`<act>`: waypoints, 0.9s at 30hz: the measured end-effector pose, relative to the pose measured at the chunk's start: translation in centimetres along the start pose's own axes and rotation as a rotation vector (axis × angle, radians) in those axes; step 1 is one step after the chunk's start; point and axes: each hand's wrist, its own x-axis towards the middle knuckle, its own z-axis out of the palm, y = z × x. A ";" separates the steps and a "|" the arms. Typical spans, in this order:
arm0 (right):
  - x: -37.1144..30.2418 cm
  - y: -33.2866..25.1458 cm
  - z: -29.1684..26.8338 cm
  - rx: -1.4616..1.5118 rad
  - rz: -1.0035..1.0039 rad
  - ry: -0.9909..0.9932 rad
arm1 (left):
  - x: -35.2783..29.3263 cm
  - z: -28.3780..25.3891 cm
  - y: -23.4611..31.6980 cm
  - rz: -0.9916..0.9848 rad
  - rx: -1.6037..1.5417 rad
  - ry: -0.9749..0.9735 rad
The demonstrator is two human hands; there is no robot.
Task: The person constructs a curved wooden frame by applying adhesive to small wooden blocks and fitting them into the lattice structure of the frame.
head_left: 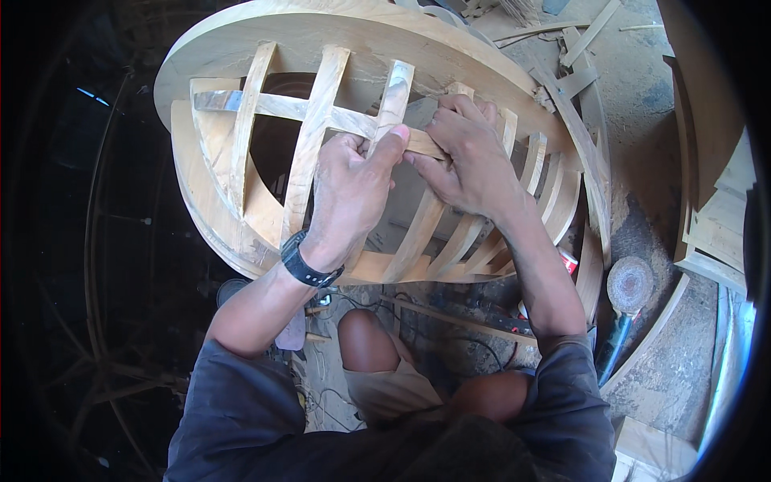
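Observation:
A large oval wooden frame with several curved slats across its opening lies in front of me. A lengthwise wooden strip runs across the slats on the left side. My left hand, with a dark watch on its wrist, is closed around the middle slat, its thumb along the crossing. Just right of it, my right hand grips a short wooden piece in line with that strip. The fingers' undersides and the piece's right end are hidden.
An angle grinder with a round abrasive disc lies on the floor to the right. Wood offcuts are scattered at the far right, and curved wooden parts stand along the right edge. Cables trail below the frame.

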 end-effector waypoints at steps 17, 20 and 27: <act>0.0 -0.7 -1.1 -0.109 -0.004 -0.065 | 0.6 -0.1 -2.4 0.164 -0.161 -0.069; 0.6 -0.9 -0.9 -0.139 -0.002 -0.112 | 0.3 -0.8 -2.5 0.171 -0.190 -0.098; -0.3 -1.1 -1.3 0.072 0.046 0.011 | -0.2 -0.8 -3.0 0.507 0.216 -0.110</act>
